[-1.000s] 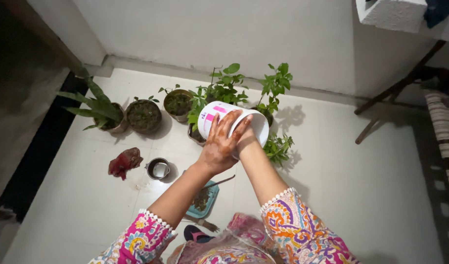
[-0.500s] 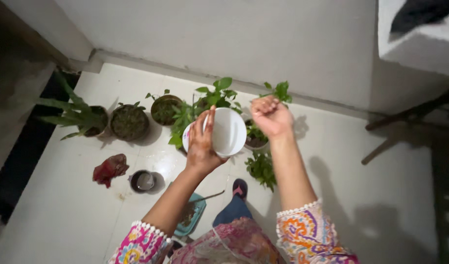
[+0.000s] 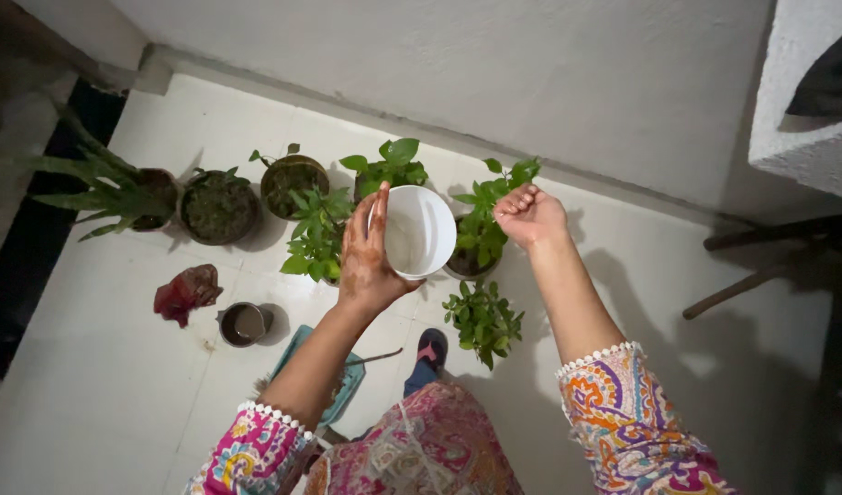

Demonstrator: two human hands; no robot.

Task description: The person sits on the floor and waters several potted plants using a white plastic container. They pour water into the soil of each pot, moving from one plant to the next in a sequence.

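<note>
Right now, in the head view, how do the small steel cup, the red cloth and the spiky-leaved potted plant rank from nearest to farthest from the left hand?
From the left hand, which holds the white tub:
1. Small steel cup, on the floor, lower left of the hand.
2. Red cloth, just beyond the cup, farther left.
3. Spiky-leaved potted plant, far left by the dark edge.

A round white tub (image 3: pixel 419 231), a plastic package, is tilted with its open mouth toward the camera, above the potted plants. No label, sign or screen shows.
</note>
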